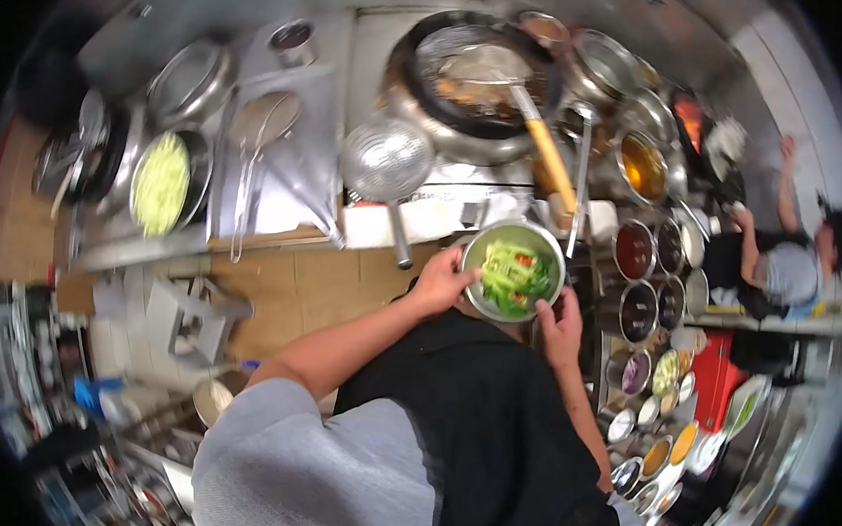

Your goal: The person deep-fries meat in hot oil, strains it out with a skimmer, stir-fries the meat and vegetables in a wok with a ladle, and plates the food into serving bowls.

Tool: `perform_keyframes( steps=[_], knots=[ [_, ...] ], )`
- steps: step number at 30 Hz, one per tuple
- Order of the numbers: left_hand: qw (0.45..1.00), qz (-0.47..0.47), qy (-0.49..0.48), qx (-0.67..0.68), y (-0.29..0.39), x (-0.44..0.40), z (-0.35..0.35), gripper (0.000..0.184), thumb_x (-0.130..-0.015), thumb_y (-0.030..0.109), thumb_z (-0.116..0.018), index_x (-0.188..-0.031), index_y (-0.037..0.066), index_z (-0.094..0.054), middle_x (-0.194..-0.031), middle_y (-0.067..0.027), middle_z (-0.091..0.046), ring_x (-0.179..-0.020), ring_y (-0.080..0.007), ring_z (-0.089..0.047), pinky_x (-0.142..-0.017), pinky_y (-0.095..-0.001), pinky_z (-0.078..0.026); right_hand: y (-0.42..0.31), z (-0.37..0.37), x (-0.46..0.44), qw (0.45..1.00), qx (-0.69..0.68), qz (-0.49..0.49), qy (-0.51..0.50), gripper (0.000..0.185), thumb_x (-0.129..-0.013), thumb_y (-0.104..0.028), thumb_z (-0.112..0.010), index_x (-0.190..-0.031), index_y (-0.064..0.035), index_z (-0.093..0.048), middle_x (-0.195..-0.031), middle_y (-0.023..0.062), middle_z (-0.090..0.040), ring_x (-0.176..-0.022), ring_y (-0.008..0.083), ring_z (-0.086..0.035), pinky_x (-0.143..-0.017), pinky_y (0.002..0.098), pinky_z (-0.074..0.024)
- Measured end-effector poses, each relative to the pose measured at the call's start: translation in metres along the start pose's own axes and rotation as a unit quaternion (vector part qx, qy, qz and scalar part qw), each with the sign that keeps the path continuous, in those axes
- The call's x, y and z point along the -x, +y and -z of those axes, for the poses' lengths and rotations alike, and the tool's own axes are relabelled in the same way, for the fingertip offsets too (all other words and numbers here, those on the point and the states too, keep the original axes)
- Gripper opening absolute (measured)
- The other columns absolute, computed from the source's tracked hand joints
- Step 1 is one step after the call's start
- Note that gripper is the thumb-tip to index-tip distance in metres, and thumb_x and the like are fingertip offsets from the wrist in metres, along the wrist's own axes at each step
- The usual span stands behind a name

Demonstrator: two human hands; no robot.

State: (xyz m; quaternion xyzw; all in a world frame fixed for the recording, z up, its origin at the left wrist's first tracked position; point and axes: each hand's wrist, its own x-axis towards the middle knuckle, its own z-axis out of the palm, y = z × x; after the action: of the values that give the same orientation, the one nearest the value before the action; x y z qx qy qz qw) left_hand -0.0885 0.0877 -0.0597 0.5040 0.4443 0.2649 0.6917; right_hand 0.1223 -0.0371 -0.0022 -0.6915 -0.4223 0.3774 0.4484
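In front of my body I hold a metal bowl [552, 247] with both hands. Chopped green vegetables with a few red bits [509, 275] lie inside it. My left hand [444, 283] grips the rim from the left, thumb over the edge. My right hand [561, 327] holds the lower right rim, its thumb on the edge and the other fingers partly hidden. Just beyond the bowl, a perforated ladle [387, 158] rests on the stove, its handle toward me. Behind it sits a large wok [421, 82] of dark liquid, with a wooden-handled strainer [492, 66] across it.
A pan of shredded pale green vegetable [162, 184] stands on the left counter. To the right are a pot of amber liquid [643, 166], several sauce containers [635, 250] and a flame [689, 116]. Another person [788, 268] works at far right. A grey stool [191, 318] stands left.
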Motion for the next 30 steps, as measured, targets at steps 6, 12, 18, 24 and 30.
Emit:
perform_keyframes(
  steps=[6, 12, 18, 24, 30],
  knots=[
    [0.944, 0.002, 0.288, 0.159, 0.010, -0.005, 0.073, 0.022, -0.093, 0.015, -0.067, -0.083, 0.006, -0.050, -0.069, -0.0014, -0.053, -0.054, -0.0093, -0.053, -0.045, -0.0243, -0.046, -0.032, -0.040, -0.089, 0.974, -0.018, 0.130, -0.185, 0.043, -0.092, -0.003, -0.061, -0.133, 0.0024, -0.048, -0.098, 0.0071, -0.065, -0.084, 0.0098, -0.059, -0.078, 0.0244, -0.0493],
    [0.787, -0.013, 0.616, 0.009, -0.083, -0.043, 0.217, 0.025, -0.087, 0.013, -0.068, -0.079, 0.004, -0.046, -0.066, -0.0061, -0.052, -0.053, -0.0163, -0.052, -0.047, -0.0337, -0.044, -0.068, -0.059, -0.123, 0.926, 0.100, 0.199, -0.306, 0.040, -0.086, -0.003, -0.066, -0.125, -0.0005, -0.057, -0.095, 0.0092, -0.068, -0.080, 0.0134, -0.062, -0.075, 0.0275, -0.0507],
    [0.723, -0.021, 0.654, 0.221, -0.033, -0.059, 0.237, 0.021, -0.085, 0.010, -0.066, -0.090, -0.004, -0.050, -0.073, -0.0127, -0.061, -0.063, -0.0195, -0.058, -0.050, -0.0331, -0.047, -0.056, -0.029, -0.162, 0.916, 0.061, 0.238, -0.318, 0.035, -0.085, -0.002, -0.066, -0.120, -0.0007, -0.061, -0.094, 0.0092, -0.069, -0.078, 0.0138, -0.063, -0.073, 0.0278, -0.0513],
    [0.662, -0.012, 0.662, 0.351, -0.049, -0.067, 0.216, 0.024, -0.092, 0.009, -0.058, -0.109, -0.008, -0.053, -0.089, -0.0150, -0.061, -0.068, -0.0247, -0.065, -0.053, -0.0331, -0.056, -0.014, 0.037, -0.208, 0.947, 0.012, 0.171, -0.272, 0.034, -0.086, 0.000, -0.064, -0.120, 0.0004, -0.059, -0.093, 0.0081, -0.066, -0.080, 0.0135, -0.062, -0.075, 0.0281, -0.0516],
    [0.793, -0.003, 0.600, 0.107, -0.023, -0.039, 0.084, 0.033, -0.090, 0.015, -0.064, -0.117, -0.001, -0.054, -0.099, -0.0135, -0.064, -0.082, -0.0248, -0.068, -0.066, -0.0317, -0.055, 0.013, 0.069, -0.249, 0.919, 0.254, 0.292, -0.073, 0.077, -0.074, -0.012, -0.078, -0.140, -0.0010, -0.041, -0.128, 0.0256, -0.050, -0.120, 0.0411, -0.048, -0.098, 0.0508, -0.0433]
  ],
)
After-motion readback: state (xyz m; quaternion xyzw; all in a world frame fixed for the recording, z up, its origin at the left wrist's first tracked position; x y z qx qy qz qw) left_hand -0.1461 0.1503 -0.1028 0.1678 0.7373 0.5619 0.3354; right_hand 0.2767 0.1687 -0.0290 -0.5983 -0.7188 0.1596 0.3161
